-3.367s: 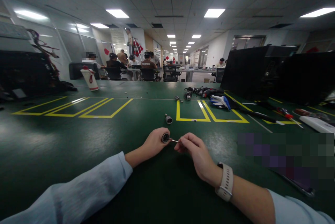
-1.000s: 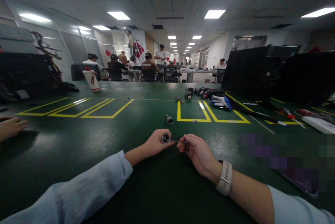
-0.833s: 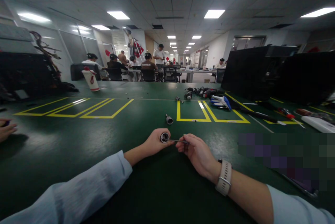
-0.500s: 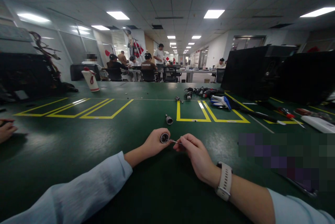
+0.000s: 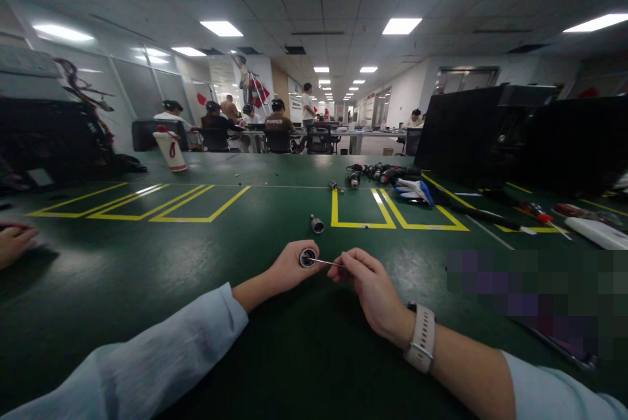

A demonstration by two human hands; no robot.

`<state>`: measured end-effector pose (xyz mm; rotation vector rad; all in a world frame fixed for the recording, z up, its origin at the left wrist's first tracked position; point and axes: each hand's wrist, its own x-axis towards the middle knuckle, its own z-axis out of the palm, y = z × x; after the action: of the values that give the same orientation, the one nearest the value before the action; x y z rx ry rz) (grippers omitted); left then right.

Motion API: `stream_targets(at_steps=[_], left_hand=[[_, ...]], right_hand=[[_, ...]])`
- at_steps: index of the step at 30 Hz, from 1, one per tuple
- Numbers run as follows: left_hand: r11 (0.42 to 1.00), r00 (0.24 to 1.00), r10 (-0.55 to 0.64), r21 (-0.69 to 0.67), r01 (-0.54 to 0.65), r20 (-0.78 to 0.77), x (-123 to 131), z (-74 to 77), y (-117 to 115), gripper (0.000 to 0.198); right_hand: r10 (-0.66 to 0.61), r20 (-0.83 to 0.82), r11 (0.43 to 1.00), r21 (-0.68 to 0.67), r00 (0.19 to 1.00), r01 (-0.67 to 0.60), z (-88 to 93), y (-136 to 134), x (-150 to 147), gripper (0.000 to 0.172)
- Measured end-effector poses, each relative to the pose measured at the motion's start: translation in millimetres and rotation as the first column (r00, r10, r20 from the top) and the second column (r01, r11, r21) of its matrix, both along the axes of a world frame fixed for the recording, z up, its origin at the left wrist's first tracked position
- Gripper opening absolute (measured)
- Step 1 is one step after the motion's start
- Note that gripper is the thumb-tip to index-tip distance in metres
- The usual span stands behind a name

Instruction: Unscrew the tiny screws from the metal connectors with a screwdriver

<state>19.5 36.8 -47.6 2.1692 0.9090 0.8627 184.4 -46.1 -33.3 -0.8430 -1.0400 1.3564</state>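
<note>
My left hand (image 5: 290,268) is wrapped round a small cylindrical metal part (image 5: 302,253), its round open end facing me and its body hidden by the fingers. From the right, my right hand (image 5: 366,282) pinches a thin metal rod (image 5: 324,262) between thumb and fingers. The rod's far end reaches into the mouth of the cylinder; how deep it goes I cannot tell. Just beyond both hands, a similar metal cylinder with a narrow stem (image 5: 316,225) lies on the green table (image 5: 235,354).
Yellow tape outlines (image 5: 363,226) mark the table. Power tools (image 5: 377,173), a blue-and-white glove (image 5: 415,191) and a red screwdriver (image 5: 540,214) lie right of centre. A white cup (image 5: 171,148) stands at the back left. Another person's hand (image 5: 16,242) rests at the left edge.
My right hand has shifted slightly right, and more of the rod shows between it and the cylinder. My left hand stays put. The other person's hand has moved slightly right.
</note>
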Motion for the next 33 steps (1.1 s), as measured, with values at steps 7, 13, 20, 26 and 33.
stream_targets(at_steps=[7,13,20,26,33], left_hand=[[0.994,0.979,0.000,0.104,0.022,-0.202,1,2.8,-3,0.026],[0.980,0.959,0.065,0.196,-0.010,-0.276,1,3.2,-3,0.015],[0.966,0.959,0.120,0.252,-0.053,-0.257,-1,2.8,3,0.011],[0.955,0.967,0.131,0.289,-0.064,-0.218,-4,2.8,10,0.015],[0.980,0.990,0.133,0.155,-0.125,-0.044,-8,0.1,28,0.020]], right_hand=[[-0.180,0.446,0.966,0.249,0.877,0.072,6.2,-8,4,0.024],[-0.101,0.379,0.988,0.148,0.920,0.047,10.0,-4,3,0.024],[-0.003,-0.068,0.986,-0.166,0.998,-0.009,-0.3,7,1,0.025],[0.034,-0.020,0.996,-0.083,0.999,-0.036,-0.7,3,-1,0.023],[0.029,0.056,1.000,-0.003,0.998,-0.029,-8.3,10,-2,0.023]])
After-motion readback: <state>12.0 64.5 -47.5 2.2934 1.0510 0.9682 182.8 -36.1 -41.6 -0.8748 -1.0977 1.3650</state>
